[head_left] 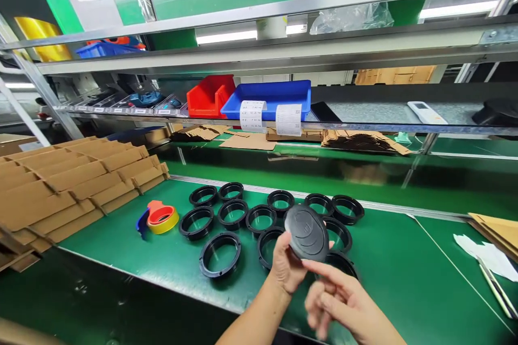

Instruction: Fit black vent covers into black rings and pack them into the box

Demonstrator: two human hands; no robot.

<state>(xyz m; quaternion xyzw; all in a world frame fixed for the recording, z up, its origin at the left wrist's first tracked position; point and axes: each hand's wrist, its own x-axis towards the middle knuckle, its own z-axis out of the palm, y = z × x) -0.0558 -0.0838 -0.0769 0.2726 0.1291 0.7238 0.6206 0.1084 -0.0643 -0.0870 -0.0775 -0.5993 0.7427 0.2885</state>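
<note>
Factory assembly stn: green conveyor bench [404,280], metal shelf rack [283,59] w/ parts bins [269,97], flat cardboard stacks [60,188], rows of black rings [220,253].

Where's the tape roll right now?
Head view, left of centre: the tape roll lies on the green mat, between the cardboard stack and the black rings.

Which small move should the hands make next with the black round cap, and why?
Probably the right hand should close its fingers on the free edge of the black round cap. The left hand holds the cap up above the black rings on the green table, and the right hand is just below it, open and blurred.
</note>
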